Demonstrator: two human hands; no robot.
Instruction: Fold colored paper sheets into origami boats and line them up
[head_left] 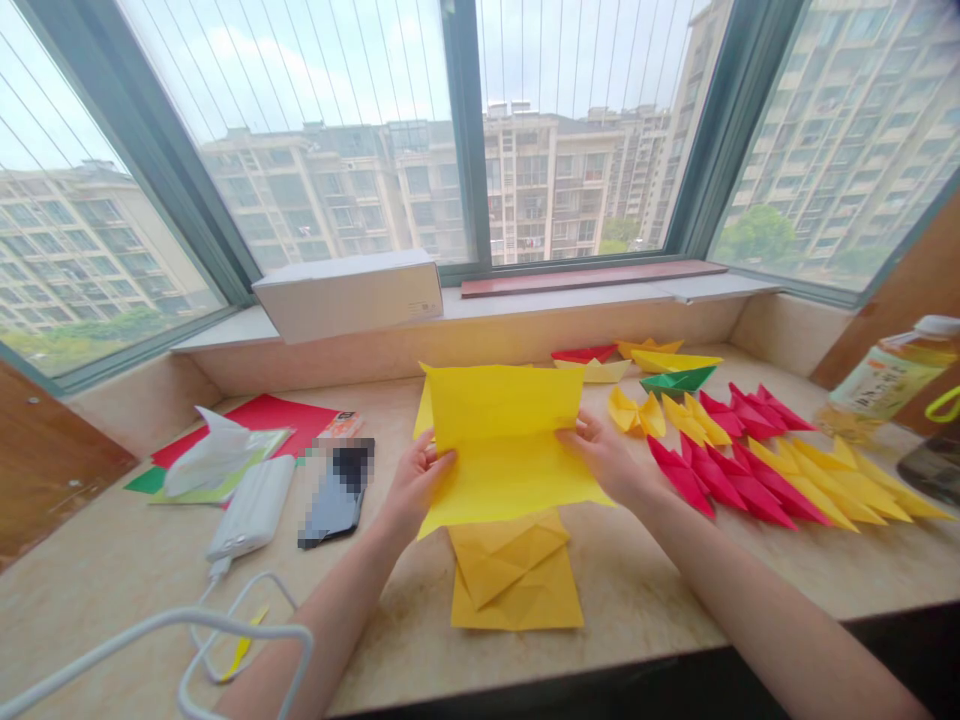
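A bright yellow sheet of paper (517, 470) is held up between my two hands, with a crease running across it and its upper part standing upright. My left hand (418, 475) grips its left edge, thumb on the near face. At the right edge, my right hand (604, 455) pinches the sheet, its fingers partly behind the paper. Just below it on the counter lies a darker yellow folded paper piece (517, 585) with diagonal creases. Another bit of yellow paper (424, 410) shows behind the sheet's left side.
Folded red paper pieces (739, 485) and yellow ones (847, 480) stand in rows at right, near a drink bottle (889, 375). A phone (337, 495), a white power bank (253, 508) with a cable (150, 625), and red paper (281, 420) lie at left. A white box (352, 295) rests on the sill.
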